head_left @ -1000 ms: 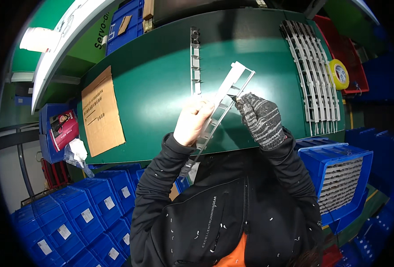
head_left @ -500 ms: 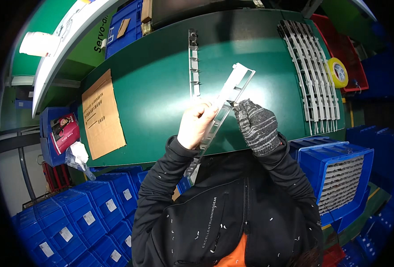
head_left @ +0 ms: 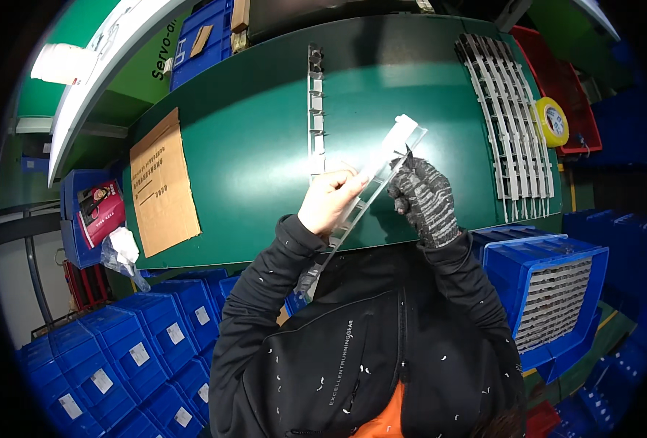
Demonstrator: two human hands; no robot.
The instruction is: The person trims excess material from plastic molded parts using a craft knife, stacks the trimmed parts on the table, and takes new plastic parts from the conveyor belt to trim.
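Observation:
My bare left hand [head_left: 328,201] is closed around the middle of a long, pale grey plastic strip [head_left: 404,131] with cross ribs. The strip slants from near my lap up and to the right, above the green table. My right hand [head_left: 427,201], in a dark grey striped knit glove, is closed on a small dark pointed tool [head_left: 407,152]. Its tip meets the strip's edge near the far end; the exact kind of tool is too small to make out. Beyond my left hand, a similar ribbed strip [head_left: 316,109] lies lengthwise on the table.
Several pale ribbed strips [head_left: 510,131] lie side by side at the right, next to a yellow tape roll [head_left: 551,123] and a red bin [head_left: 585,109]. A cardboard sheet [head_left: 164,190] lies at the left. Blue crates [head_left: 137,328] stand lower left; a blue crate [head_left: 502,270] holds strips at right.
The strip has tilted and shifted slightly right, its far end lower. My right hand has turned, and the dark tool's point now shows upward at the strip's edge.

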